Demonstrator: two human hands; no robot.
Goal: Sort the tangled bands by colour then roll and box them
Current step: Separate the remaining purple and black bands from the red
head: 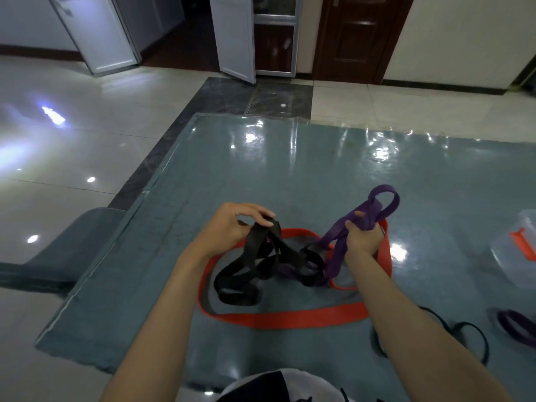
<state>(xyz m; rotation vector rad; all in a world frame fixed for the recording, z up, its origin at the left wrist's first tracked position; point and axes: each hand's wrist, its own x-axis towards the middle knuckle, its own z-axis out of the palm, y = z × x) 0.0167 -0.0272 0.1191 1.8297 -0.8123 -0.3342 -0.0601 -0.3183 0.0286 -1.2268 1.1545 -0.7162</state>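
Hands: left [232, 227] pinches black band [261, 256], right [362, 237] grips purple band [377, 207].

Glossy teal tabletop [261, 169], red band [278, 319] looped flat, black band [470, 333], purple band [519, 326], clear plastic box [516, 256] at right edge

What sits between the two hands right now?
In the head view, the knot where the black band and purple band cross lies between the left hand and right hand, above the red band.

Bare forearms, no sleeves; white-and-black garment [278, 384] at the lower edge.
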